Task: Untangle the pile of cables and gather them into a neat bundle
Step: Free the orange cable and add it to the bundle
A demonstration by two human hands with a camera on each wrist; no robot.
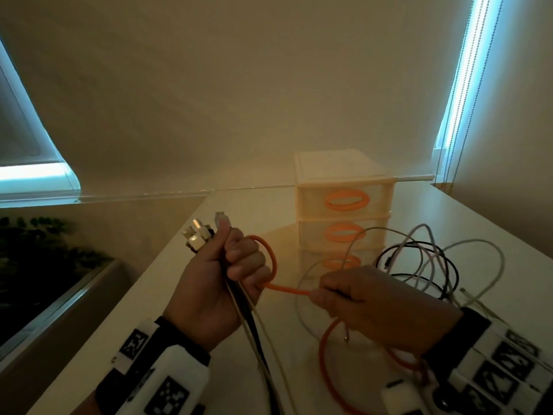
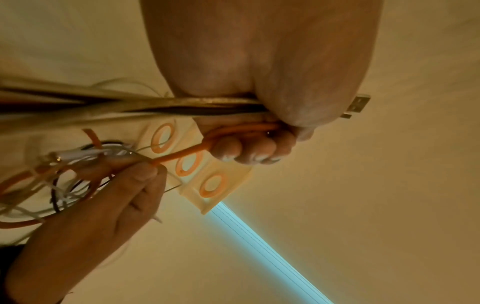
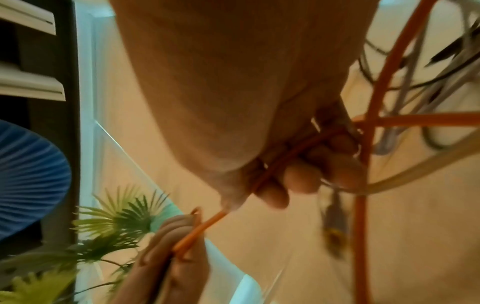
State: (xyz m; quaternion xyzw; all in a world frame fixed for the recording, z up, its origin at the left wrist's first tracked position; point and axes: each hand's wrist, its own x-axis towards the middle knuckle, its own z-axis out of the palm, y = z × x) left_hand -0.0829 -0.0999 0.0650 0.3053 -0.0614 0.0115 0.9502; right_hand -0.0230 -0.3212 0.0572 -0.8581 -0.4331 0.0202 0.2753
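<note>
My left hand (image 1: 230,274) is fisted round a bundle of white and black cables (image 1: 254,322) held upright, with several plug ends (image 1: 200,235) sticking out above the fist. An orange cable (image 1: 287,290) loops round the left fingers and runs right into my right hand (image 1: 344,295), which pinches it between thumb and curled fingers. From there the orange cable curves down under the right wrist. In the left wrist view the left fingers (image 2: 249,152) curl over the orange cable (image 2: 182,156). In the right wrist view the orange cable (image 3: 283,156) passes through the right fist. A loose tangle of cables (image 1: 434,265) lies behind my right hand.
A small cream drawer unit (image 1: 341,202) with orange oval handles stands at the back of the white table (image 1: 167,295). The table's left edge drops off beside a plant (image 1: 45,250). A wall and window blinds rise behind.
</note>
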